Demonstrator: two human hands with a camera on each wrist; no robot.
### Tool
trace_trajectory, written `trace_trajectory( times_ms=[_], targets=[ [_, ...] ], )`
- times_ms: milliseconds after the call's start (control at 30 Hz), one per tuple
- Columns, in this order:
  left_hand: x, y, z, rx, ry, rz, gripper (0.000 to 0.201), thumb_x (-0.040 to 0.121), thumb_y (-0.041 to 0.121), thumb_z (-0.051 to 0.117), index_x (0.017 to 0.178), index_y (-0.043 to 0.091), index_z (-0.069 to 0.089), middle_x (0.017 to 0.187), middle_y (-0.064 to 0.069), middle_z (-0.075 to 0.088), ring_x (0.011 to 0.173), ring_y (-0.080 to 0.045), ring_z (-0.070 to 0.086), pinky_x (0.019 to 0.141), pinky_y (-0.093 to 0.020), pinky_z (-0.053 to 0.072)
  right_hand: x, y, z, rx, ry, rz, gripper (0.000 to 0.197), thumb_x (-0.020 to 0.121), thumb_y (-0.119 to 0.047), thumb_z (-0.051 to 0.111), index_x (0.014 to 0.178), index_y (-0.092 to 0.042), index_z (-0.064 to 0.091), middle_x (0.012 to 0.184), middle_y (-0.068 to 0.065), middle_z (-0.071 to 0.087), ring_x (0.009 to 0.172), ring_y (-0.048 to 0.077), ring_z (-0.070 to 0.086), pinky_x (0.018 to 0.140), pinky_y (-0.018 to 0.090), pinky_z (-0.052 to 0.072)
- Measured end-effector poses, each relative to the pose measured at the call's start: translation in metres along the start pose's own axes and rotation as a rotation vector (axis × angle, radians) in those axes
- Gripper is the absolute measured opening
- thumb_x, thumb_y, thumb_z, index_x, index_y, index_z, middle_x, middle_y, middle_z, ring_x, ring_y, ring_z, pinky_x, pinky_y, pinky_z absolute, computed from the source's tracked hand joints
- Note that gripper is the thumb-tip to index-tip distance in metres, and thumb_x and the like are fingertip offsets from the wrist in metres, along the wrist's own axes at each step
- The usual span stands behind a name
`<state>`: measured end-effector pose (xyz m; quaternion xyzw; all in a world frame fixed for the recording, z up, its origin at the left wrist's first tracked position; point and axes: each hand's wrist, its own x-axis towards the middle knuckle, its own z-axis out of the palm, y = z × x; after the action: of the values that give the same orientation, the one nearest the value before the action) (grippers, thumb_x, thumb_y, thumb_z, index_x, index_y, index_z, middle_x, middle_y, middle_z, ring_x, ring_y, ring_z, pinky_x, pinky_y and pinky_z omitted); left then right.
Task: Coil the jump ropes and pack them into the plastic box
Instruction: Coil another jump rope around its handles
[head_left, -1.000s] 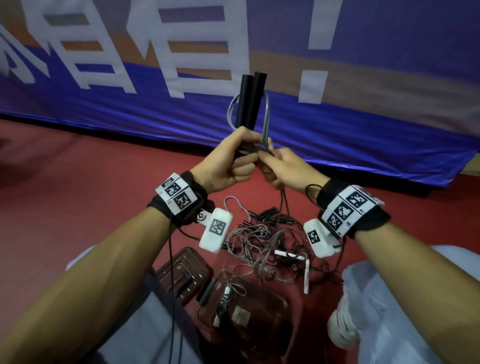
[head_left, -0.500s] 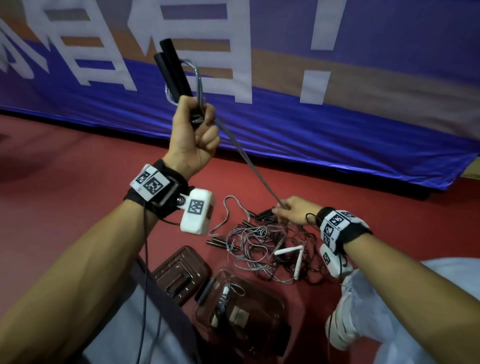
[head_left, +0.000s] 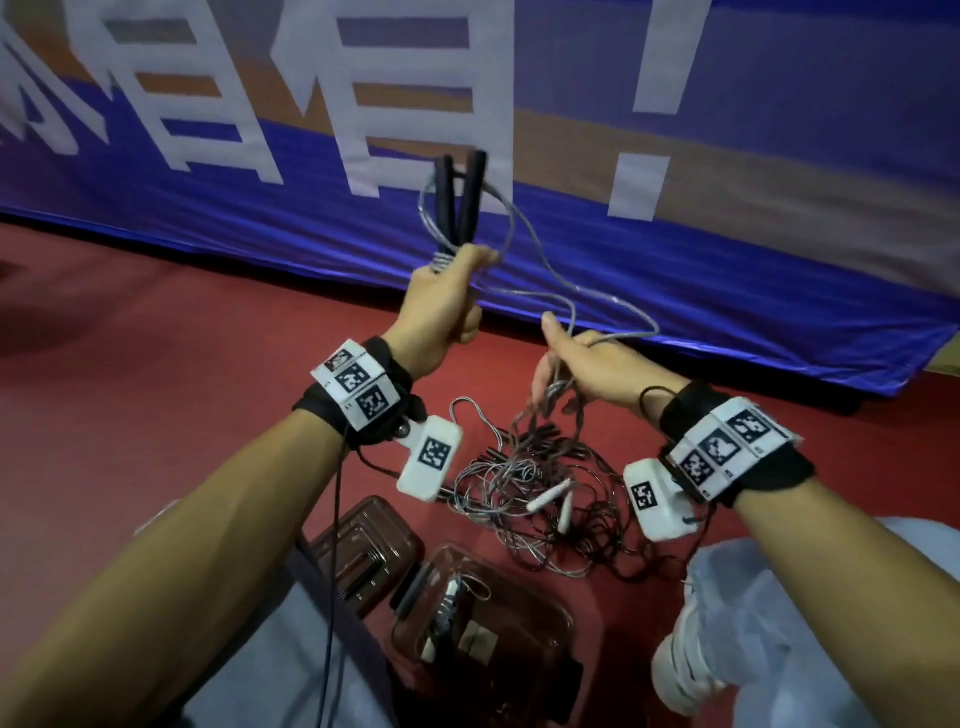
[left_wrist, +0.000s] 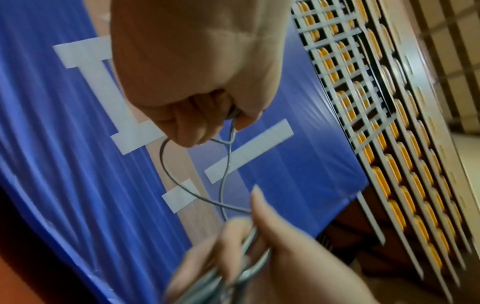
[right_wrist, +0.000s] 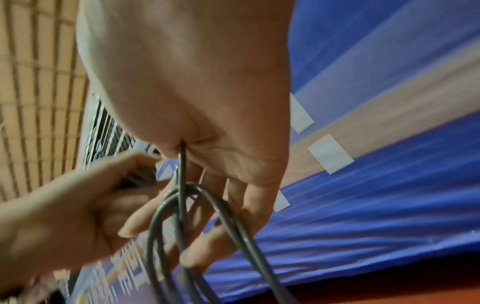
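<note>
My left hand (head_left: 441, 306) grips two black handles (head_left: 460, 202) that point upward, with turns of grey rope wound round their base. The grey jump rope (head_left: 613, 300) runs slack from there in a loose loop to my right hand (head_left: 592, 364), just right of and below the left. In the right wrist view the rope (right_wrist: 182, 185) passes through the crook of my thumb and hangs in loops over the fingers (right_wrist: 249, 205). The brown see-through plastic box (head_left: 550, 613) stands open on the floor below my hands, with a coiled rope inside.
A tangled pile of ropes (head_left: 530, 483) with white handles (head_left: 550, 501) lies on the red floor between my wrists. The box lid (head_left: 363, 545) lies left of the box. A white shoe (head_left: 685, 670) is at lower right. A blue banner (head_left: 727, 249) hangs behind.
My left hand has come down and to the right with the handles. My right hand has risen from the pile toward it, and the taut rope has gone slack into a loop.
</note>
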<state>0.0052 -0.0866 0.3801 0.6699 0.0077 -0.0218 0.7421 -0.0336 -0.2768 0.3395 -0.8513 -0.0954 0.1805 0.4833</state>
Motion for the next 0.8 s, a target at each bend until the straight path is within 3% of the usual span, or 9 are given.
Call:
trace_trajectory(
  times_ms=[67, 167, 233, 333, 433, 500, 600, 700, 800],
  targets=[
    [-0.004, -0.007, 0.004, 0.159, 0.058, 0.034, 0.027, 0.089, 0.027, 0.063, 0.067, 0.017, 0.052, 0.044, 0.0, 0.026, 0.037, -0.016, 0.025, 0.041, -0.022, 0.021, -0.006, -0.01, -0.007, 0.206, 0.035, 0.044, 0.088, 0.104, -0.065, 0.017, 0.077, -0.006, 0.076, 0.094, 0.015, 0.078, 0.083, 0.022, 0.072, 0.067, 0.03, 0.055],
    [-0.009, -0.018, 0.008, 0.278, 0.045, 0.057, 0.041, 0.087, 0.027, 0.065, 0.059, 0.025, 0.034, 0.046, 0.001, 0.027, 0.04, -0.016, 0.025, 0.041, -0.024, 0.021, -0.01, -0.014, -0.016, 0.359, 0.152, 0.106, 0.082, 0.105, -0.063, 0.021, 0.087, -0.004, 0.075, 0.1, 0.014, 0.078, 0.087, 0.019, 0.072, 0.071, 0.032, 0.057],
    [-0.012, -0.024, 0.011, 0.303, -0.006, 0.063, 0.04, 0.086, 0.029, 0.065, 0.058, 0.022, 0.037, 0.049, 0.002, 0.026, 0.042, -0.015, 0.023, 0.042, -0.026, 0.02, -0.011, -0.011, -0.02, 0.429, 0.214, 0.16, 0.079, 0.105, -0.063, 0.024, 0.086, -0.006, 0.075, 0.099, 0.013, 0.078, 0.088, 0.02, 0.072, 0.072, 0.033, 0.06],
    [-0.019, -0.029, 0.015, 0.403, -0.12, 0.049, 0.032, 0.088, 0.033, 0.065, 0.073, 0.005, 0.064, 0.046, 0.005, 0.028, 0.042, -0.016, 0.024, 0.043, -0.026, 0.02, -0.008, -0.009, -0.019, 0.485, 0.293, 0.206, 0.077, 0.105, -0.062, 0.026, 0.086, -0.006, 0.075, 0.095, 0.014, 0.078, 0.083, 0.021, 0.074, 0.064, 0.033, 0.062],
    [-0.028, -0.038, 0.022, 0.464, -0.289, -0.083, 0.025, 0.09, 0.032, 0.066, 0.08, 0.01, 0.065, 0.049, 0.004, 0.029, 0.041, -0.015, 0.025, 0.042, -0.024, 0.02, -0.002, -0.008, -0.016, 0.564, 0.336, 0.234, 0.068, 0.107, -0.056, 0.032, 0.114, 0.0, 0.068, 0.105, 0.021, 0.075, 0.08, 0.028, 0.076, 0.058, 0.035, 0.061],
    [-0.032, -0.04, 0.026, 0.442, -0.341, -0.129, 0.02, 0.091, 0.031, 0.066, 0.082, 0.013, 0.061, 0.051, 0.002, 0.028, 0.041, -0.015, 0.024, 0.042, -0.023, 0.02, 0.0, -0.007, -0.015, 0.598, 0.363, 0.249, 0.064, 0.106, -0.056, 0.036, 0.124, 0.0, 0.062, 0.103, 0.024, 0.075, 0.079, 0.032, 0.077, 0.058, 0.039, 0.062],
    [-0.031, -0.038, 0.029, 0.483, -0.312, -0.059, 0.025, 0.092, 0.031, 0.065, 0.077, 0.011, 0.062, 0.046, 0.004, 0.033, 0.04, -0.016, 0.026, 0.041, -0.024, 0.021, 0.0, -0.006, -0.018, 0.574, 0.377, 0.251, 0.058, 0.109, -0.05, 0.033, 0.111, -0.002, 0.065, 0.099, 0.024, 0.075, 0.081, 0.035, 0.077, 0.062, 0.042, 0.063],
    [-0.03, -0.038, 0.032, 0.526, -0.291, 0.005, 0.036, 0.09, 0.036, 0.067, 0.065, 0.01, 0.061, 0.046, 0.002, 0.042, 0.041, -0.016, 0.031, 0.042, -0.025, 0.024, 0.002, -0.003, -0.017, 0.449, 0.4, 0.248, 0.052, 0.111, -0.037, 0.03, 0.094, -0.006, 0.068, 0.096, 0.022, 0.073, 0.078, 0.031, 0.071, 0.073, 0.048, 0.064],
    [-0.031, -0.033, 0.036, 0.324, -0.283, -0.018, 0.035, 0.091, 0.025, 0.066, 0.062, 0.014, 0.051, 0.045, 0.0, 0.035, 0.039, -0.015, 0.024, 0.042, -0.023, 0.018, 0.008, 0.01, -0.019, 0.256, 0.43, 0.233, 0.055, 0.11, -0.047, 0.033, 0.086, -0.008, 0.065, 0.09, 0.023, 0.075, 0.072, 0.029, 0.068, 0.06, 0.036, 0.056]
  ],
)
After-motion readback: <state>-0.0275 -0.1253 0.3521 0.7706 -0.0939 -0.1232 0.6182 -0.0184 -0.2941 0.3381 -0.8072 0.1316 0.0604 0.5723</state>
